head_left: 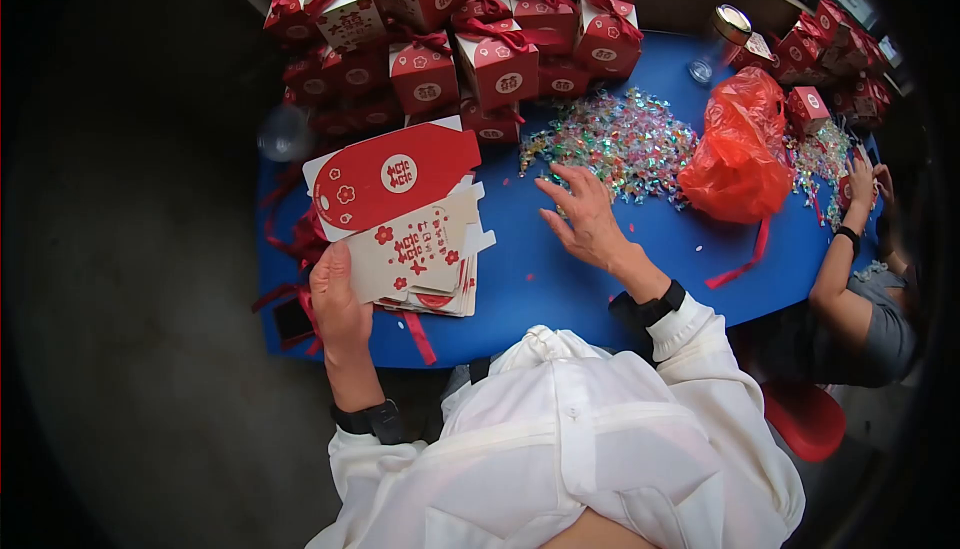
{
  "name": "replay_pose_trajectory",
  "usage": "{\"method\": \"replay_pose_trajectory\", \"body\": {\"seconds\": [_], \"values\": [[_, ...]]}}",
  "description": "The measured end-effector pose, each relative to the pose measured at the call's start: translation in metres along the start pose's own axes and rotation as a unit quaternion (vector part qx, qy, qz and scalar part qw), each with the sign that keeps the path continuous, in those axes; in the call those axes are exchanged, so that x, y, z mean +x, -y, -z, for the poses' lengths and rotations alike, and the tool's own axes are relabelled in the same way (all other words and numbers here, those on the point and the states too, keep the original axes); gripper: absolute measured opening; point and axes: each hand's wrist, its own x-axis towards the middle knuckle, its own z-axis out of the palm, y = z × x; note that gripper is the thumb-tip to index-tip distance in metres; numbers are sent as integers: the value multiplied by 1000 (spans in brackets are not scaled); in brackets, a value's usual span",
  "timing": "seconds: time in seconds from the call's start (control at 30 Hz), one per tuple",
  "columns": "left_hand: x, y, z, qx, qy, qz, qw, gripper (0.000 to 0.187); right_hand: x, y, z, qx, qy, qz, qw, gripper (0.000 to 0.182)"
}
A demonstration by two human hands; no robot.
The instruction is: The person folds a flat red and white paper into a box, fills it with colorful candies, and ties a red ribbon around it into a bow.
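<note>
My left hand [340, 294] grips the lower left edge of a flat, unfolded gift box [398, 173], thumb on top. This card has a red panel with a round white emblem and a cream panel with red print and flowers. Beneath it lies a stack of flat box cards [450, 299], partly hidden. Over the blue table, my right hand [585, 214] is open and holds nothing, its fingers spread toward a heap of shiny wrapped candies [620, 144]. The fingertips are close to the near left side of that heap.
Finished red gift boxes [505, 69] with ribbons are piled at the back of the blue table [480, 324]. A red plastic bag [740, 154] sits right of the candies, near a clear jar [722, 34]. Red ribbons [300, 239] lie at left. At right, another person's hands [865, 184] work by more boxes.
</note>
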Motion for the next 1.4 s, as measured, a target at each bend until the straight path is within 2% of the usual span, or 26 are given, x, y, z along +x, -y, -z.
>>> {"method": "replay_pose_trajectory", "body": {"seconds": [0.03, 0.07, 0.1, 0.17, 0.23, 0.43, 0.47, 0.53, 0.63, 0.73, 0.9, 1.0, 1.1, 1.17, 1.2, 1.23, 1.27, 1.3, 1.33, 1.37, 1.4], "values": [[0, 5, -1, -3, 2, 2, 1000, 32, 0, 7, 5, -4, 1, -2, 1000, 43], [2, 12, -1, -52, 29, 32, 998, 32, 0, 14, 8, 155, 28, -43, 987, 43], [4, 18, -1, -99, 56, 63, 991, 32, -1, 21, 11, 310, 53, -83, 945, 43], [6, 30, -2, -108, 83, 79, 988, 33, -4, 30, 13, 360, 57, -111, 925, 44], [6, 37, -7, -104, 93, 104, 985, 33, -8, 33, 13, 498, 84, -203, 839, 42], [8, 53, -15, -84, 91, 125, 984, 32, -12, 29, 22, 566, 84, -265, 776, 34], [9, 57, -14, -71, 91, 125, 985, 32, -12, 30, 27, 565, 85, -264, 777, 34], [9, 56, -19, -81, 79, 131, 985, 31, -11, 32, 40, 607, 96, -276, 739, 29], [10, 62, -17, -91, 74, 145, 982, 33, -16, 29, 45, 643, 104, -257, 714, 29], [11, 65, -21, -88, 77, 155, 981, 34, -18, 29, 52, 645, 111, -227, 721, 30], [11, 68, -27, -85, 89, 151, 981, 34, -15, 35, 59, 621, 113, -260, 731, 34], [11, 71, -27, -98, 136, 138, 976, 34, -14, 36, 61, 616, 116, -251, 737, 34], [9, 77, -33, -59, 124, 149, 979, 33, -17, 41, 53, 605, 95, -241, 753, 32], [10, 95, -28, 50, 150, 135, 978, 34, -16, 42, 53, 597, 76, -235, 764, 31], [9, 87, -46, 94, 126, 70, 985, 55, -13, 44, 58, 560, 84, -213, 796, 31], [8, 81, -49, 93, 125, 72, 985, 55, -11, 46, 64, 521, 93, -191, 826, 31], [7, 76, -52, 280, 108, -31, 953, 67, -9, 49, 70, 521, 94, -192, 826, 31], [6, 72, -53, 455, 86, -131, 877, 80, -8, 52, 77, 491, 95, -192, 844, 33], [7, 67, -56, 455, 94, -152, 873, 91, -8, 55, 80, 461, 96, -192, 861, 35], [8, 61, -60, 454, 93, -150, 874, 91, -8, 55, 79, 460, 98, -193, 861, 35], [9, 53, -68, 457, 142, -205, 854, 92, -8, 55, 79, 404, 91, -145, 899, 35]]}}
